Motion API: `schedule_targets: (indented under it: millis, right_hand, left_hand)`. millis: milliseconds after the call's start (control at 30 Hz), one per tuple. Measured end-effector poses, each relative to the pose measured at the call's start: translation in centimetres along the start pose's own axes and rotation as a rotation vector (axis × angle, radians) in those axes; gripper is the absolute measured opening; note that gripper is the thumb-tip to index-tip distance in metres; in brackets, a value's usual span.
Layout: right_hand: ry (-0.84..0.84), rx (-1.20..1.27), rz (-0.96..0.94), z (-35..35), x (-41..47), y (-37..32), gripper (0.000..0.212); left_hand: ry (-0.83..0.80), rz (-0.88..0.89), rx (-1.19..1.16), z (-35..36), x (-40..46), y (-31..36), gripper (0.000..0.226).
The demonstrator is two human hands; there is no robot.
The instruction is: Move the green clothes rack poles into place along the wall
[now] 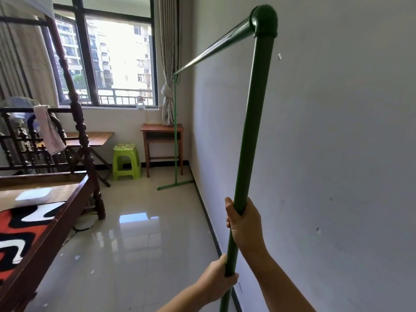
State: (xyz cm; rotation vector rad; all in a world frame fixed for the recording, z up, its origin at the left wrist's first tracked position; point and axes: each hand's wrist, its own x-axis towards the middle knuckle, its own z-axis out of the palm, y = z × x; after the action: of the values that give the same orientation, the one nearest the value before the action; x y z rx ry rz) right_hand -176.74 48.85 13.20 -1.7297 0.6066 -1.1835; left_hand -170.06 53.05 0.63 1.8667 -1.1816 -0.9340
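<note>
A green clothes rack stands close along the white wall [337, 154]. Its near upright pole [252, 122] rises in front of me to a dark green elbow joint [263, 19]. From there the top bar [213, 49] runs away to the far upright [175, 131], which stands on a green foot bar [174, 185] on the floor. My right hand [244, 219] is shut around the near upright at mid height. My left hand [217, 280] grips the same pole lower down. The pole's bottom end is out of view.
A dark wooden bed frame [56, 224] with a red, black and white mat fills the left side. A green plastic stool [126, 161] and a small wooden table [162, 143] stand under the window, near the far upright. Glossy tiled floor [139, 244] lies between bed and wall.
</note>
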Motion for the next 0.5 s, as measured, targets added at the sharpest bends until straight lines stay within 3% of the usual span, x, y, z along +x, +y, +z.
schedule_targets:
  millis: [233, 500]
  right_hand:
    - [-0.057, -0.019, 0.014, -0.8, 0.7, 0.0, 0.03]
    - [-0.13, -0.087, 0.034, -1.0, 0.6, -0.3, 0.042]
  left_hand:
    - [-0.029, -0.002, 0.025, -0.1, -0.2, 0.8, 0.02]
    - [-0.084, -0.017, 0.031, -0.5, -0.3, 0.8, 0.022]
